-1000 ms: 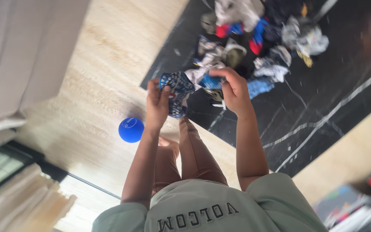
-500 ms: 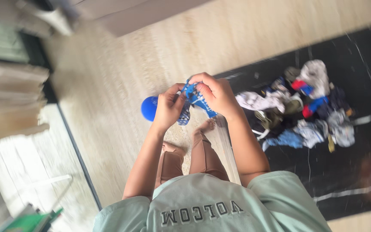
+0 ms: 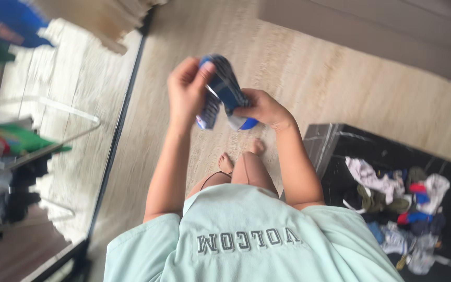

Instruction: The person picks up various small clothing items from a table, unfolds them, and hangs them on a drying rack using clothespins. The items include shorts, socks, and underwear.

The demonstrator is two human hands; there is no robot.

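I hold a blue patterned sock (image 3: 224,89) up in front of me with both hands. My left hand (image 3: 186,91) pinches its upper end from the left. My right hand (image 3: 263,108) grips its lower end from the right. The sock is folded or bunched between them, with a white and blue toe part showing under my right hand. Below my hands I see my bare feet (image 3: 238,156) on the beige floor. The picture is blurred by motion.
A black marble-look table (image 3: 351,143) stands at the right with a pile of mixed socks and small clothes (image 3: 400,209) on it. A glass door frame (image 3: 113,146) runs down the left, with a drying rack and clothes beyond it.
The view has swung left, so the black table and pile now lie at the lower right. My hands have lifted the sock higher. The blue ball seen before is out of sight.
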